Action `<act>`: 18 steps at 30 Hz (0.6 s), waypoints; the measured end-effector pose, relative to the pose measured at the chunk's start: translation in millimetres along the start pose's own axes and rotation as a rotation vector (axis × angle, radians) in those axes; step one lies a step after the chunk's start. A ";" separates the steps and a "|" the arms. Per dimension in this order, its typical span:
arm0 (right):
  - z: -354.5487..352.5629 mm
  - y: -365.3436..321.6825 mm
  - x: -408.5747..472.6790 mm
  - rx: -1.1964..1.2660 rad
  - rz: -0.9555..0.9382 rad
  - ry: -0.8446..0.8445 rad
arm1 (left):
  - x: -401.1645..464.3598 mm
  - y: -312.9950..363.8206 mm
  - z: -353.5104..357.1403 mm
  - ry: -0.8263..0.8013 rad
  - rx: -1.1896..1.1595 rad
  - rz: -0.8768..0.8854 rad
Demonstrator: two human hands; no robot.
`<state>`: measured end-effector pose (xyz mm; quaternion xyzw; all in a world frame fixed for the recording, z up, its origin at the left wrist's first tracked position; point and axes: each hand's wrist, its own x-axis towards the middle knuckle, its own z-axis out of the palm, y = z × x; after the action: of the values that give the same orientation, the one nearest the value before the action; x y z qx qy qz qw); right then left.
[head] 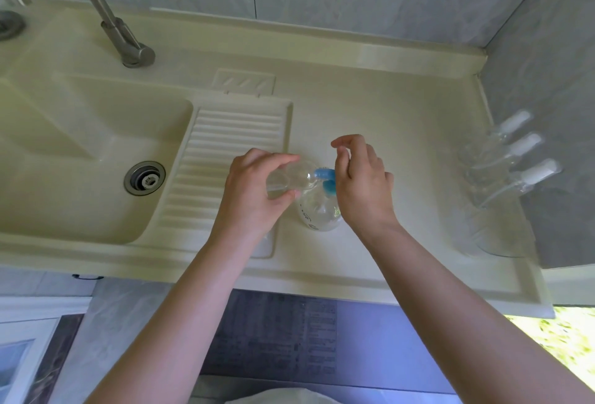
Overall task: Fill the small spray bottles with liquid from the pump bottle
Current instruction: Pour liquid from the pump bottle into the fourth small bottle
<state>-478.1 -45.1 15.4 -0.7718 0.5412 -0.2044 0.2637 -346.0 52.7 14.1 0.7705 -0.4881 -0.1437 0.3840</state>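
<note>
My left hand (254, 188) grips a small clear spray bottle (289, 178) tilted at the blue pump (325, 180); my right hand (360, 184) presses the pump bottle (318, 213) just below that grip.

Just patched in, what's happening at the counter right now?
A person is filling a small clear spray bottle from the pump bottle, which stands on the counter beside the sink. The left hand grips the small bottle tilted at the blue pump nozzle, and the right hand is at the pump head. Three capped spray bottles wait against the right wall.
</note>
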 end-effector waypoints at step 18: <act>2.9 -1.3 -0.5 0.032 0.043 -0.021 | 0.1 -3.0 2.8 0.001 -0.007 -0.002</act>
<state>-475.6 -43.8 13.9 -0.7579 0.5515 -0.1991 0.2862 -345.7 52.0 10.1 0.7697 -0.4867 -0.1453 0.3867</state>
